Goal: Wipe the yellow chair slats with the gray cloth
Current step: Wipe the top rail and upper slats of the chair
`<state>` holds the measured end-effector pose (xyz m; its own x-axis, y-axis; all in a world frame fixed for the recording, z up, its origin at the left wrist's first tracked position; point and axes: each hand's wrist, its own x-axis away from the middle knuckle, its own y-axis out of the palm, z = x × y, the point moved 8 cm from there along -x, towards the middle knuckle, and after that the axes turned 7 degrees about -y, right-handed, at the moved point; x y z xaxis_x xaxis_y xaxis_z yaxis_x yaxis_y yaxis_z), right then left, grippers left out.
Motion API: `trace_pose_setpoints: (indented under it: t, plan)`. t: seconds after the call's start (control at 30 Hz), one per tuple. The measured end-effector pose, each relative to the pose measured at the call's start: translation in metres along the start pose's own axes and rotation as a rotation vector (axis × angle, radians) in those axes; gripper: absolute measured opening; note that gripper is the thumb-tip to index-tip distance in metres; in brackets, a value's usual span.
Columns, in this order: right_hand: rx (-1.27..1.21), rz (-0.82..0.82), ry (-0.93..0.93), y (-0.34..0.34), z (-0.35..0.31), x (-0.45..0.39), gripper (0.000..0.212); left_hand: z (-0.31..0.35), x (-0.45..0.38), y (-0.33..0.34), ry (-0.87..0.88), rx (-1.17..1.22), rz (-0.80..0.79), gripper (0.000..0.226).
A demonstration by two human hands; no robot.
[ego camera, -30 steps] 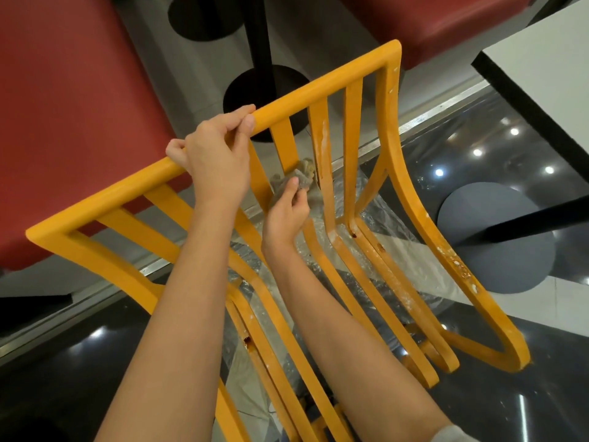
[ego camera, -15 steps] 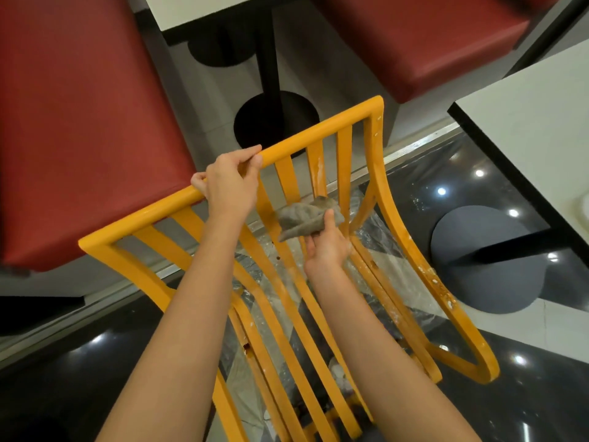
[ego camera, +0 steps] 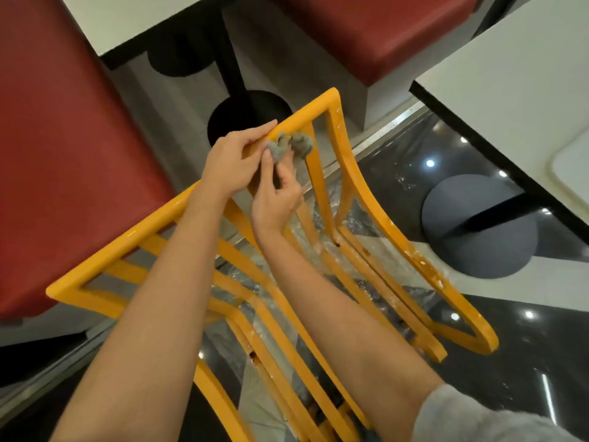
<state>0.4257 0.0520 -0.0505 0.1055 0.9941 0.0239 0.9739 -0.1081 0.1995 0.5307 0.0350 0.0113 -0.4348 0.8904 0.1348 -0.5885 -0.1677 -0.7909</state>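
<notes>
my left hand (ego camera: 234, 164) gripped the top rail of the yellow chair (ego camera: 360, 189) at centre frame to steady it. my right hand (ego camera: 275, 199) pinched the gray cloth (ego camera: 288, 146) against the slat tops just beneath that rail, scrubbing the joints.

Yellow chair slats (ego camera: 322, 199), gray cloth (ego camera: 288, 146), red seats (ego camera: 63, 154).
</notes>
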Motion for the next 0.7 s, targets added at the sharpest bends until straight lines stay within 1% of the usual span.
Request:
trace_pose_setpoints:
  t: [0.03,0.07,0.1,0.2,0.23,0.27,0.33,0.4,0.47,0.5,0.53,0.57,0.63,0.67,0.7]
  plan:
    - [-0.012,-0.035,-0.038,0.001,0.008,0.004,0.026,-0.001,0.0,0.001,0.003,0.008,0.005,0.037]
    - [-0.021,-0.063,-0.027,0.0,0.022,0.007,0.026,-0.001,0.0,0.001,0.01,0.007,0.006,0.037]
    - [-0.029,-0.05,0.017,-0.005,0.038,0.005,0.028,0.0,0.001,0.001,0.02,0.002,0.007,0.037]
    - [0.0,0.105,0.177,-0.013,0.058,-0.009,0.041,0.001,0.002,0.003,0.029,-0.015,-0.004,0.038]
    - [-0.006,0.101,0.202,-0.005,0.053,-0.01,0.041,0.0,0.001,0.003,0.031,-0.006,-0.006,0.038]
    - [-0.021,0.06,0.186,0.003,0.044,-0.011,0.039,-0.001,0.0,0.003,0.027,0.006,-0.006,0.038]
    - [-0.056,-0.082,0.074,0.01,0.032,-0.004,0.033,-0.001,-0.001,0.002,0.01,0.028,-0.011,0.038]
    - [-0.051,-0.141,0.049,-0.004,0.051,0.005,0.028,-0.002,-0.001,0.004,-0.001,0.038,-0.026,0.038]
    - [-0.003,-0.051,0.136,-0.023,0.073,0.003,0.02,-0.002,-0.001,0.005,-0.002,0.047,-0.032,0.037]
    - [0.016,0.017,0.193,-0.024,0.076,-0.002,0.019,-0.002,-0.001,0.005,-0.003,0.049,-0.033,0.037]
    - [0.013,0.055,0.208,-0.019,0.071,-0.009,0.023,-0.003,-0.001,0.005,-0.004,0.054,-0.033,0.037]
    - [0.003,0.039,0.183,-0.009,0.06,-0.013,0.025,-0.003,-0.001,0.005,-0.005,0.062,-0.033,0.037]
    - [-0.026,-0.034,0.042,0.007,0.036,-0.007,0.03,-0.004,-0.002,0.005,-0.009,0.077,-0.034,0.037]
    - [-0.059,-0.059,0.012,0.009,0.038,-0.001,0.031,-0.004,-0.002,0.005,-0.012,0.08,-0.035,0.037]
    - [-0.069,-0.071,0.021,0.004,0.046,0.005,0.03,-0.004,-0.002,0.005,-0.014,0.081,-0.038,0.037]
